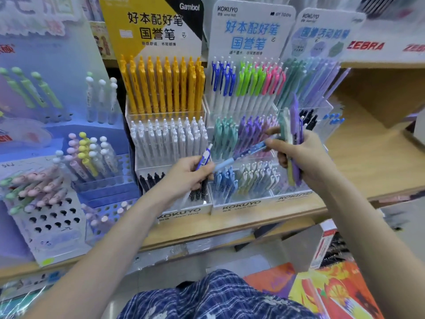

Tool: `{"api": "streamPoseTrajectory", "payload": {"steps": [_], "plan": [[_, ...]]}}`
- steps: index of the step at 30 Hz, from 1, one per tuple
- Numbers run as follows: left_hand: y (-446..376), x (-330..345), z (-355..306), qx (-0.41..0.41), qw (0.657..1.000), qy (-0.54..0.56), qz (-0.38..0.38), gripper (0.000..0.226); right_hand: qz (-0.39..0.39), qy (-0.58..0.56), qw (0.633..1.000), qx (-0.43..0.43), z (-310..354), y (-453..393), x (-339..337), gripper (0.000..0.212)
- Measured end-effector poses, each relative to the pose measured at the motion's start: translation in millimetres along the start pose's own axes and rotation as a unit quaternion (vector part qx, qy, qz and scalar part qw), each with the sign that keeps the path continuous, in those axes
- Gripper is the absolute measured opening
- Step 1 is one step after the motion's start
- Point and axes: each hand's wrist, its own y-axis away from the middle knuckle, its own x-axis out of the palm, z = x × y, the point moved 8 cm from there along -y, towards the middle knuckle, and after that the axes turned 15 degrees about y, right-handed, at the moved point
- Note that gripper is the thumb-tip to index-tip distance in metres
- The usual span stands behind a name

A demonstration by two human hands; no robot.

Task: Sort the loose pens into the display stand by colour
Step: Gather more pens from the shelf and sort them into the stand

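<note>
While both hands work before the display stand (239,204), each grips pens.
Left hand (186,174) curls round a dark-blue pen (204,158); right hand (305,157) clutches a purple-green bundle (292,132) — fingertips pinching a light-blue pen (241,155) — just before the stand's sorted rows.

bright, even indoor light | soft shadows | edges bowed, blurred | centre slightly soft

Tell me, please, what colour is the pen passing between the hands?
Light blue pen, seen in the head view.
</note>
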Motion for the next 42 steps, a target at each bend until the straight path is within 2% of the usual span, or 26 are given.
{"api": "streamPoseTrajectory", "payload": {"steps": [3, 6, 10, 12, 14, 18, 24, 29, 31, 34, 37, 39, 42], "plan": [[0.0, 2.7, 15.2, -0.021, 0.999, -0.037, 0.009, 0.012, 0.020, 0.066, 0.997, -0.036, 1.0, 9.7, -3.0, 0.006], [2.8, -15.2, 22.3, -0.011, 0.989, -0.135, -0.054, 0.017, 0.028, 0.158, 0.982, -0.104, 10.6, 11.8, 1.4, 0.009], [9.5, -31.2, 26.2, -0.005, 0.989, -0.100, -0.107, 0.020, 0.051, 0.361, 0.906, -0.214, 5.9, 6.7, 37.7, 0.019], [10.9, -34.5, 28.0, -0.003, 0.989, -0.086, -0.117, 0.020, 0.077, 0.445, 0.860, -0.238, -8.8, 4.1, 62.8, 0.023], [11.8, -37.9, 29.4, 0.005, 0.989, -0.064, -0.134, 0.021, 0.095, 0.494, 0.831, -0.239, -19.6, 4.1, 79.5, 0.028], [14.0, -41.1, 32.1, 0.014, 0.986, -0.053, -0.158, 0.022, 0.116, 0.506, 0.822, -0.233, -23.6, 4.2, 88.2, 0.023], [14.1, -40.6, 37.2, 0.018, 0.987, -0.043, -0.156, 0.024, 0.162, 0.541, 0.794, -0.225, -33.3, 10.3, 94.4, 0.023], [10.9, -36.5, 36.4, 0.020, 0.987, -0.057, -0.147, 0.021, 0.149, 0.595, 0.765, -0.197, -38.4, -8.2, 103.9, 0.019], [10.1, -35.9, 36.2, 0.021, 0.987, -0.060, -0.145, 0.021, 0.151, 0.588, 0.774, -0.181, -40.1, -12.5, 106.6, 0.016], [11.0, -37.9, 36.8, 0.024, 0.987, -0.057, -0.149, 0.021, 0.161, 0.544, 0.811, -0.142, -45.7, -14.2, 101.0, 0.020], [11.9, -38.6, 38.1, 0.023, 0.987, -0.060, -0.150, 0.021, 0.145, 0.547, 0.814, -0.133, -46.8, -13.9, 98.5, 0.025], [11.9, -36.9, 38.1, 0.022, 0.987, -0.060, -0.148, 0.021, 0.116, 0.569, 0.802, -0.140, -45.0, -12.2, 101.8, 0.021], [10.8, -34.1, 38.5, 0.015, 0.988, -0.059, -0.143, 0.021, 0.086, 0.617, 0.768, -0.150, -42.0, -6.9, 111.0, 0.003]]}}
